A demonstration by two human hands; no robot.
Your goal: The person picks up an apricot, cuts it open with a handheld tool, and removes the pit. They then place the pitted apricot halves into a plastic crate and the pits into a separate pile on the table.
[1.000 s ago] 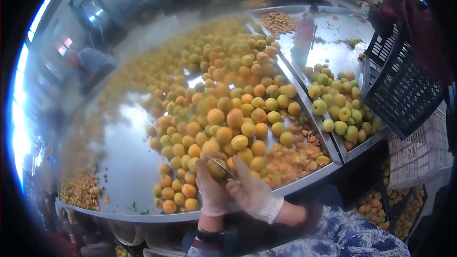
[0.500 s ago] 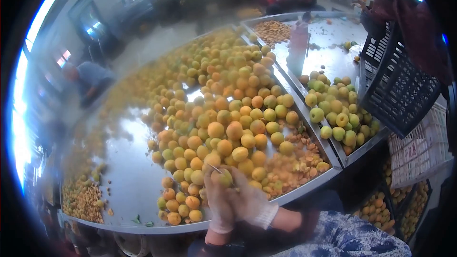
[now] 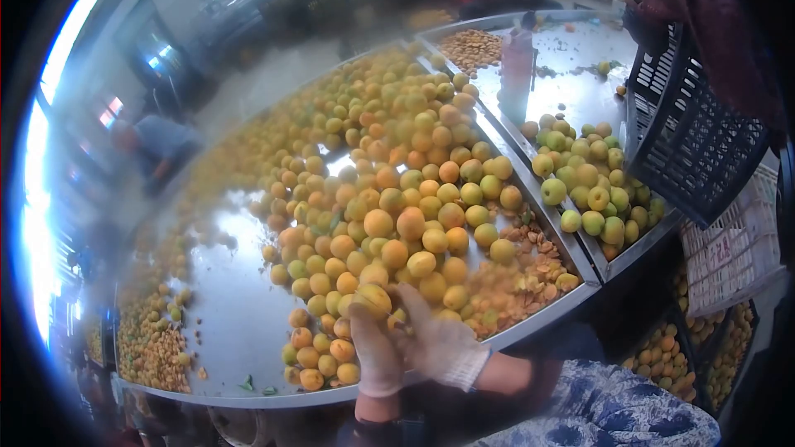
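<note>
My left hand (image 3: 377,356), in a pale work glove, closes around a yellow apricot (image 3: 372,302) with a dark line along its skin. Close on its right, my right hand (image 3: 443,346), also gloved, has its thumb and finger curled toward the fruit. Whatever it grips is hidden, and no blade shows. Both hands are over the near edge of a metal table (image 3: 228,306). Beyond them spreads a large heap of apricots (image 3: 381,223), yellow to orange. Split apricot halves (image 3: 530,269) lie right of the hands.
Greener fruit (image 3: 592,178) is piled behind a metal divider at right. A black crate (image 3: 700,132) tilts there, held by a person in dark red (image 3: 720,41). Below stands a white crate (image 3: 733,252). Pits (image 3: 153,352) lie at left. A bottle (image 3: 517,70) stands farther back.
My right hand has drawn slightly away from the apricot in my left hand. A thin blade seen against the fruit earlier no longer shows. The black crate has shifted slightly.
</note>
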